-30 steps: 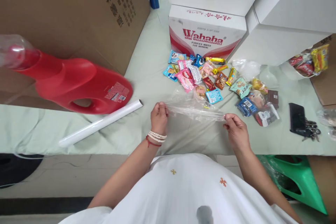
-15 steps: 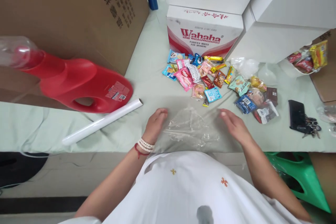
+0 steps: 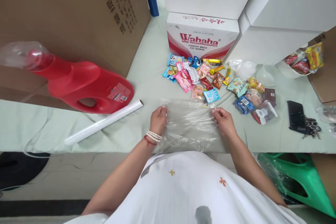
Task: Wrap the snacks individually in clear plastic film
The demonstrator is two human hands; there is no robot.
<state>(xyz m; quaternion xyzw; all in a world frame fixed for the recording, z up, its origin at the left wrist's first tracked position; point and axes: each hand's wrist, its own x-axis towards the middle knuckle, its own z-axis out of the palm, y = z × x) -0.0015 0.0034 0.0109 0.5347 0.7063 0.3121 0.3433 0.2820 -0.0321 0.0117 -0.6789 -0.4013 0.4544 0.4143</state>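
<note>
A clear plastic bag (image 3: 191, 122) is stretched flat over the table's front edge, in front of my body. My left hand (image 3: 159, 119) pinches its upper left corner, and my right hand (image 3: 222, 119) pinches the upper right corner. Just beyond the bag lies a pile of small wrapped snacks (image 3: 195, 75) in pink, blue, yellow and brown packets. Right of that pile, nearest my right hand, sits a second group of snack packets (image 3: 253, 98), some apparently in clear plastic. The bag's lower edge drops toward my white shirt.
A red jug (image 3: 89, 84) lies on its side at left, beside a white roll (image 3: 105, 122). A Wahaha carton (image 3: 202, 38) stands behind the snacks. At right are a phone (image 3: 295, 113), keys (image 3: 312, 126) and a white tub (image 3: 288, 70) of snacks. A green stool (image 3: 304, 178) stands below.
My right hand has moved left and closed on the bag's corner. The crumpled bag is now spread flat and taut between both hands.
</note>
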